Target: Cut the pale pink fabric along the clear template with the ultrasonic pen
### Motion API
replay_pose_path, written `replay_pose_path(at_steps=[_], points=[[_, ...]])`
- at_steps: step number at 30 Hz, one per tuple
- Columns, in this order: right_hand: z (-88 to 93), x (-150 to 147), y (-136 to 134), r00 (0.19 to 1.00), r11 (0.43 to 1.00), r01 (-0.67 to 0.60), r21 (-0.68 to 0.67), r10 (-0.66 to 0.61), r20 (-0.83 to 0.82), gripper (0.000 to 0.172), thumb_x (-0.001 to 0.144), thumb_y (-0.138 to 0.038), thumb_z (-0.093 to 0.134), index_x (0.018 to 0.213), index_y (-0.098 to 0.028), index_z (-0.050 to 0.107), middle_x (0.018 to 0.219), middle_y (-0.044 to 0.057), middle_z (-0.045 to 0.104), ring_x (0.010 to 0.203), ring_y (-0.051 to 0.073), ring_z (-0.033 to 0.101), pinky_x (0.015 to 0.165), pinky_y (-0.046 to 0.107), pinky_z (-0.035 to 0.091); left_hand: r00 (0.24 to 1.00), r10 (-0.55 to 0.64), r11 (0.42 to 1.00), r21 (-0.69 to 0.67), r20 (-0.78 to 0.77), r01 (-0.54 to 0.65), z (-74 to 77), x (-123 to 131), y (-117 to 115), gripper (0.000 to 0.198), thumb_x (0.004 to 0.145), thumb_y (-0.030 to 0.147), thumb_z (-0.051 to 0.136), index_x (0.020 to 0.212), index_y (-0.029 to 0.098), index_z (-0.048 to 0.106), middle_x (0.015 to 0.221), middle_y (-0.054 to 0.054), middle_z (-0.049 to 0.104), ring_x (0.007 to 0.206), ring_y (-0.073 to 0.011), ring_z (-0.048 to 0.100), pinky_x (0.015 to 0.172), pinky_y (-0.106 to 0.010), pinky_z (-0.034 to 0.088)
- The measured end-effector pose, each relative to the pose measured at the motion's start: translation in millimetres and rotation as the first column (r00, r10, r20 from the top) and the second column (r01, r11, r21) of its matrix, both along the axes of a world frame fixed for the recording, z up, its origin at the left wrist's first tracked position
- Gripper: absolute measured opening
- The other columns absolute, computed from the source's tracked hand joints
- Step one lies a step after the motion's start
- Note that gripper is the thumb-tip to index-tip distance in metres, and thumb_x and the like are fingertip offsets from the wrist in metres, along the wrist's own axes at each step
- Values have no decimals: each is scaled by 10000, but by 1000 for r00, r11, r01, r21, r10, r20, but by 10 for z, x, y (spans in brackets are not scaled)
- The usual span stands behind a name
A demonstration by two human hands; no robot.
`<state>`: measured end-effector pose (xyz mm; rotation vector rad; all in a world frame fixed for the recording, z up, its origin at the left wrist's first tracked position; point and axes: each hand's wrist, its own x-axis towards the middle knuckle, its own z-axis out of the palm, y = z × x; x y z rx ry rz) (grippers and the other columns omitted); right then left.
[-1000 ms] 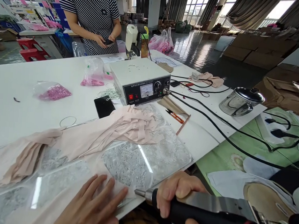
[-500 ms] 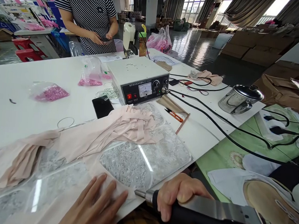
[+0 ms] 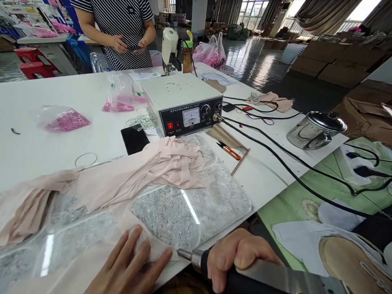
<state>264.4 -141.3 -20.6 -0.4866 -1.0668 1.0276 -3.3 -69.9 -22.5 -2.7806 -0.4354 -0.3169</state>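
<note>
Shifted slightly right since earlier: left hand [image 3: 130, 272], flat and released, pressing pink fabric [image 3: 148, 249] at worktop [image 3: 31, 153] near edge. Right hand [image 3: 238, 262] clenched around welding tool [image 3: 273, 287], tip touching fabric.

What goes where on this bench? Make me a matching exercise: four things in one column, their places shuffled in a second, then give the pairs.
Things:
1. handheld tool
2. black phone
3. steel pot
4. pink fabric strip

Places:
A. near the table's right edge, lid on
B. pressed flat under the left hand
C. in the grip of the right hand
D. flat on the table just left of the white control box

Pairs: 1-C, 2-D, 3-A, 4-B
</note>
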Motion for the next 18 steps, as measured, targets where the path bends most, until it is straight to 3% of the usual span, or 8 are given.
replay_pose_path(at_steps=[6, 10, 15, 18], points=[[1, -19, -36, 999, 999, 33, -4, -32, 26, 266, 910, -455, 648, 1161, -373, 670, 809, 40, 730, 516, 199, 712, 504, 356, 609, 1000, 7, 1000, 7, 4, -7, -46, 38, -37, 616, 955, 600, 578, 1488, 299, 500, 1145, -81, 645, 1210, -400, 553, 1060, -489, 377], [22, -67, -30, 991, 991, 132, -16, -131, 33, 246, 907, -480, 645, 1119, -355, 655, 774, 21, 706, 479, 166, 670, 488, 328, 594, 999, 27, 1000, 15, 18, -27, -44, 63, -31, 608, 955, 598, 580, 1486, 314, 497, 1152, -81, 632, 1202, -386, 558, 1048, -471, 394], [116, -106, -16, 980, 965, 201, -171, -198, 29, 365, 778, -627, 726, 867, -289, 623, 663, -6, 621, 356, 132, 547, 378, 312, 536, 999, 44, 999, 30, 31, -45, -45, 59, -43, 617, 928, 628, 600, 1466, 338, 514, 1153, -69, 624, 1200, -367, 555, 1075, -461, 371], [187, -160, -4, 972, 951, 235, -201, -235, 28, 321, 803, -582, 724, 882, -289, 621, 701, 9, 636, 403, 148, 579, 429, 342, 565, 999, 34, 999, 23, 25, -35, -56, 56, -63, 726, 835, 630, 714, 1464, 324, 519, 1161, -69, 625, 1205, -398, 538, 1117, -494, 298]])
